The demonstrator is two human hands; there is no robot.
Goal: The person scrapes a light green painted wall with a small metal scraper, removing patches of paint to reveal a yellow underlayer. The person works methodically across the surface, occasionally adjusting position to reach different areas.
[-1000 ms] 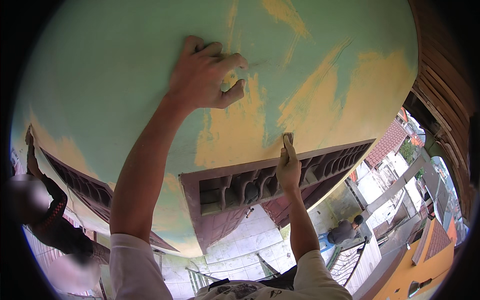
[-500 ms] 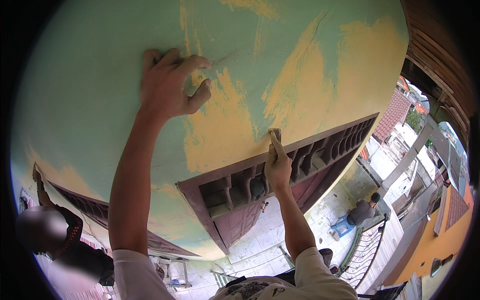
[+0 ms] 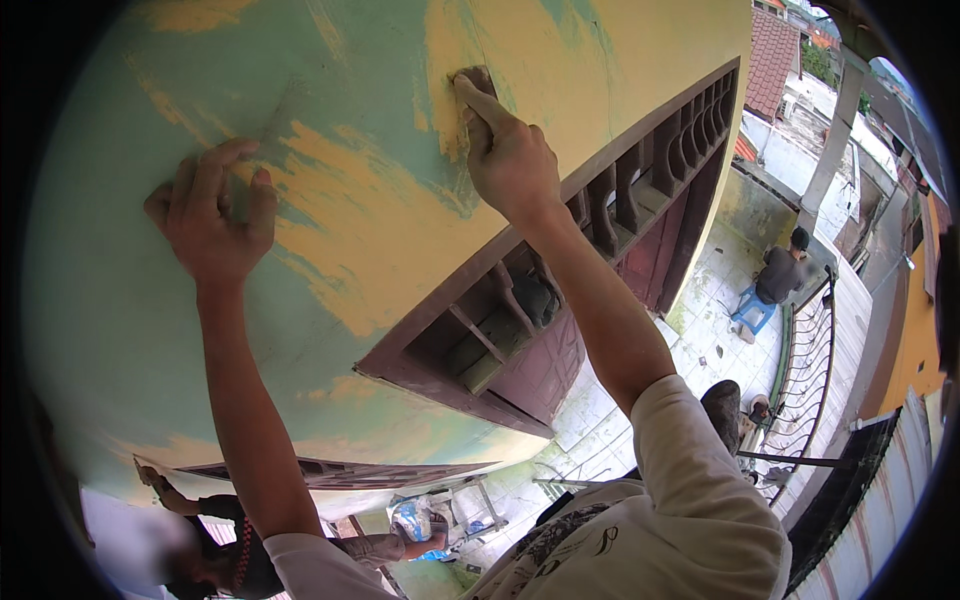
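A green wall (image 3: 330,95) fills the upper view, with yellow streaked patches (image 3: 340,230) showing across it. My right hand (image 3: 515,165) grips a small flat scraper (image 3: 478,76), index finger stretched along it and its end against a yellow patch. Most of the tool is hidden by my fingers. To the left, my left hand (image 3: 215,215) rests on the wall with fingers bent and apart, holding nothing, thumb beside the edge of another yellow patch.
Below my right arm is a brown wooden vent frame (image 3: 480,375) above a door. A co-worker (image 3: 215,545) at lower left reaches to the wall. Far below right, a person (image 3: 780,275) sits on a blue stool (image 3: 755,312) near a curved railing (image 3: 805,370).
My view has turned and shifted. My right hand with the scraper has moved up the wall, away from the vent frame. My left hand still rests on the wall.
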